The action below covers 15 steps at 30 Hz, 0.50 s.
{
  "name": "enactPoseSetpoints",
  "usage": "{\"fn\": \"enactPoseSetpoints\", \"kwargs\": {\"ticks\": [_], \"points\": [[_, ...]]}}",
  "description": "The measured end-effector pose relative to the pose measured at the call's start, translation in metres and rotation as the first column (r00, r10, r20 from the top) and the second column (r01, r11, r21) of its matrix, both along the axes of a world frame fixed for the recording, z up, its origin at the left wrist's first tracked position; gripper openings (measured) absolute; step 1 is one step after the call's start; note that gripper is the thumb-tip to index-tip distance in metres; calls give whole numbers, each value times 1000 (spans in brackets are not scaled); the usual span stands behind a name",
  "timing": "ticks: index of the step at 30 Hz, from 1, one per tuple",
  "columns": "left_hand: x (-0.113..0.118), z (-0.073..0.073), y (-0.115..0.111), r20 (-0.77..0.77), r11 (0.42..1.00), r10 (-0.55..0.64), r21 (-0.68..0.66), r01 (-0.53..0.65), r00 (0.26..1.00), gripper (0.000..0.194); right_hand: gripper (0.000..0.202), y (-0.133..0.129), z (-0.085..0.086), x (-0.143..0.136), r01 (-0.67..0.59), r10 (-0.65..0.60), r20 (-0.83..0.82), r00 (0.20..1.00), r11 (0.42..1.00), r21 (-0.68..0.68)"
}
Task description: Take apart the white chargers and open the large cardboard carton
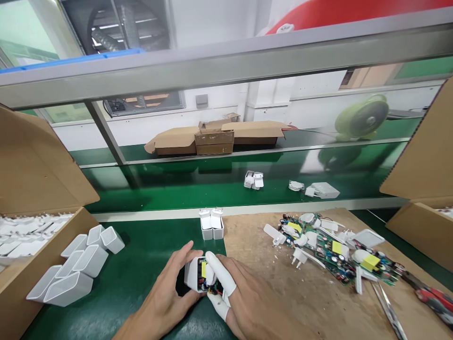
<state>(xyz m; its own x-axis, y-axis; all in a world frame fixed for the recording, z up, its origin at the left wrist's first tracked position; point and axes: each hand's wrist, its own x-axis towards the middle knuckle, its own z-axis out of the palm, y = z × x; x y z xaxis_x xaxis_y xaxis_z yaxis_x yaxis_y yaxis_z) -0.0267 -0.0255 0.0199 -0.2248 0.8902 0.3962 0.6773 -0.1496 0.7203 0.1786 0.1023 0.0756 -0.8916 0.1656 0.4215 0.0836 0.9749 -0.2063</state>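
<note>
We hold a small white charger shell (194, 275) near the front edge of the green mat (141, 264). Our left hand (166, 297) cups its smooth, hard plastic sides, while our right hand (244, 297), with white finger covers (219, 276), presses the circuit board (204, 276) into it. It looks light and rigid, but the board is probably delicate, so the shell's sides are the safest hold. More boards (332, 252) lie right.

Smooth white plastic charger shell (194, 276), matt green mat (141, 264), rough brown board (283, 283)
</note>
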Motion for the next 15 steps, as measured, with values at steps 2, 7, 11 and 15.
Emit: {"fn": "enactPoseSetpoints", "kwargs": {"ticks": [2, 7, 11, 15], "points": [[1, 0, 0, 6, 1000, 4, -13, -4, 1000, 86, 58, 1, 1, 1, 5, -5, 23, 1000, 1000, -13], [2, -5, -1, 27, 999, -13, -33, 13, 1000, 86, 46, 5, -5, 3, -14, 13, 47, 999, 1000, 21], [3, -9, -2, 114, 990, -28, -137, 44, 993, 85, 45, 8, -25, 0, -42, 46, -52, 998, 996, 76], [6, -4, -2, 269, 950, -111, -254, 181, 957, 92, 84, 12, -33, -1, -45, 36, -128, 991, 997, -63]]}}
